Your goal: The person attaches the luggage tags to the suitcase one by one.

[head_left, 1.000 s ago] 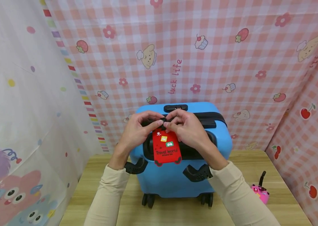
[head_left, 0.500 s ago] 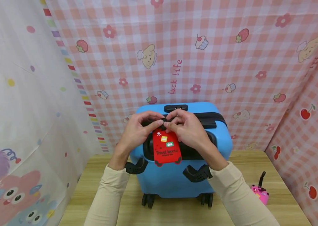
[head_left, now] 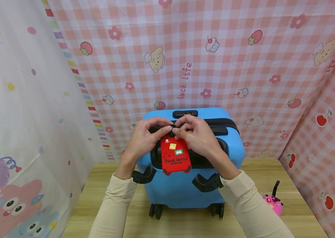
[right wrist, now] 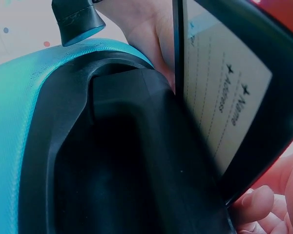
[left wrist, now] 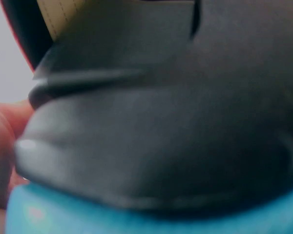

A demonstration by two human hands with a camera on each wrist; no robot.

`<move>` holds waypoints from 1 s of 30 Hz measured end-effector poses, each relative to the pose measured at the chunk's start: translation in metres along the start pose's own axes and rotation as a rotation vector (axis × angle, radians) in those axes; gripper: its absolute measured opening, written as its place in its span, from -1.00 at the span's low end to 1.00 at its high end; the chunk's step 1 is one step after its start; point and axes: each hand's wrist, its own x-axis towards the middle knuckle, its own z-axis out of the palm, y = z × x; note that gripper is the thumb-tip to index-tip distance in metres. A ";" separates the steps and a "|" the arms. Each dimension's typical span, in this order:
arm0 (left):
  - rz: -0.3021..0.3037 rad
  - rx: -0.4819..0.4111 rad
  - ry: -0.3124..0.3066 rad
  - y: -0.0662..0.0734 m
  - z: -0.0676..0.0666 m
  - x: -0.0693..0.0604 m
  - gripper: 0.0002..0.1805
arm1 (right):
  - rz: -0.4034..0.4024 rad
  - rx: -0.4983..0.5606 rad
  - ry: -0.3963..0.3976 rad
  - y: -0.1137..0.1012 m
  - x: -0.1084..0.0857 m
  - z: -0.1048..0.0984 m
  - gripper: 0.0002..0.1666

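Note:
A red luggage tag (head_left: 175, 157) with small stickers hangs in front of the black side handle of a blue suitcase (head_left: 185, 188). My left hand (head_left: 148, 135) and right hand (head_left: 198, 135) meet at the tag's top, thumbs and fingers pinching its black strap (head_left: 172, 129) from both sides. The right wrist view shows the tag's back, a pale name and address card (right wrist: 224, 83), beside the black handle (right wrist: 122, 146). In the left wrist view the dark handle (left wrist: 151, 131) fills most of the picture; how the strap runs between my fingertips is hidden.
The suitcase stands on a wooden table (head_left: 111, 205), its black wheels (head_left: 156, 210) toward me. A pink tag (head_left: 274, 204) with a black strap lies at the right, partly behind my sleeve. Patterned cloth (head_left: 215, 66) hangs behind and at both sides.

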 end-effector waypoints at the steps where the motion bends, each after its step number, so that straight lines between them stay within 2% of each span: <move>1: 0.000 0.000 -0.001 0.000 0.000 0.000 -0.82 | 0.001 -0.001 0.001 0.000 0.000 0.000 -0.81; 30: 0.015 -0.007 0.030 0.000 0.002 0.000 -0.85 | -0.017 -0.041 0.031 -0.001 0.000 0.002 -0.83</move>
